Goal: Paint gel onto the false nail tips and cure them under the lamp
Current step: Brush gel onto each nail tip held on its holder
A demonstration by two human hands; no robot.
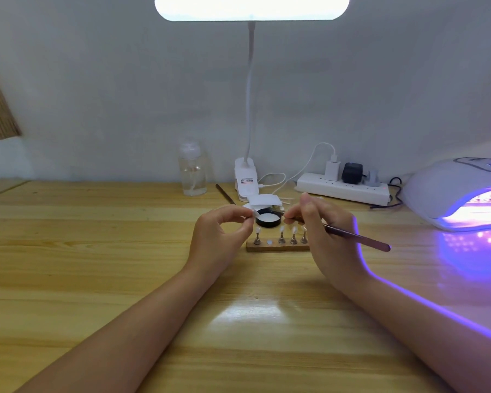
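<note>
Small pale nail tip [255, 213], glossy, pinched in left hand [221, 236] just at 9 o'clock of round black gel pot [268, 219]. Slim metallic brush [352, 236] gripped in right hand [323, 236], long axis from 4 o'clock handle to 10 o'clock tip over pot. Below, wooden strip [277, 247] with four upright tips on metal stands. Domed white curing lamp [459, 191] at 3 o'clock, glowing violet onto smooth wood table [97, 251].

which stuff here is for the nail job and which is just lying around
In use: left hand pinching a nail tip, right hand holding the brush, gel pot, tip stand, curing lamp.
Lying about: clear bottle, power strip, spare stick.
</note>
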